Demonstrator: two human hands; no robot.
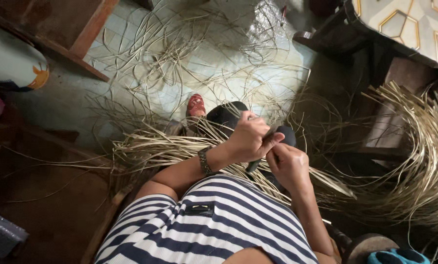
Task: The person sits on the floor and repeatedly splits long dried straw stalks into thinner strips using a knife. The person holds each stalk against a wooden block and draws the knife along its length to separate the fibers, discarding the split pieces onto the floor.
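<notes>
Where the two hands meet above the lap, a thin pale strip (270, 133) of cane or reed is pinched between them; the left hand (248, 139) is closed around it with thumb and fingers pressed together at its right side, and a beaded bracelet (204, 161) sits on that wrist; the right hand (290, 166) is curled shut just beside and below the left one, touching it, and seems to grip a dark handle (253, 167) that pokes out beneath the knuckles, though what the tool is cannot be told; behind the hands a dark rounded thing (228, 115) shows, partly hidden, and its kind is unclear; under both forearms a thick bundle of the same pale strips (155, 146) lies across the lap, running from the left out to a pointed end at the right (336, 183); the person's striped blue and white top (214, 225) fills the lower middle; a foot in a red sandal (196, 105) rests on the pale tiled floor (126, 44) beyond the bundle, among loose curling strips scattered over the tiles (179, 58); at the far right a large heap of strips (419, 161) arches down beside a dark wooden chair (336, 36) with a patterned white cushion (414, 24); a wooden beam (89, 32) crosses the upper left, near a white rounded object (11, 61); a teal cloth (400, 256) lies at the bottom right corner
</notes>
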